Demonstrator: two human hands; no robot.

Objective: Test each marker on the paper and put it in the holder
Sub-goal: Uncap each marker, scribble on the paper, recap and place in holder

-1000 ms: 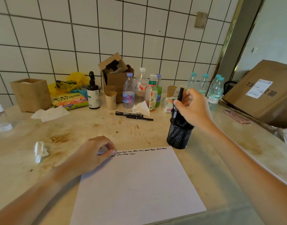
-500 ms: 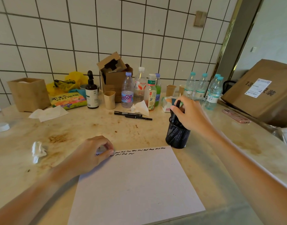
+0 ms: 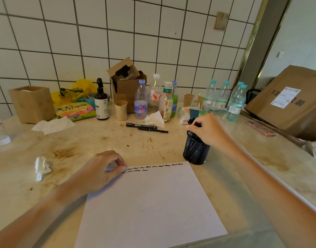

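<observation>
Two untested markers lie side by side on the counter, long axes running left to right, beyond the paper and left of the mesh holder. The right hand sits over the holder's rim, fingers curled on the top of a black marker standing in it. That hand is the nearer one; the next reach likely goes leftward. The left hand, loosely curled, pins the paper's top-left corner.

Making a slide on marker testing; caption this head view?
Right hand lowers a marker into the mesh holder; left hand steadies the paper.
</observation>
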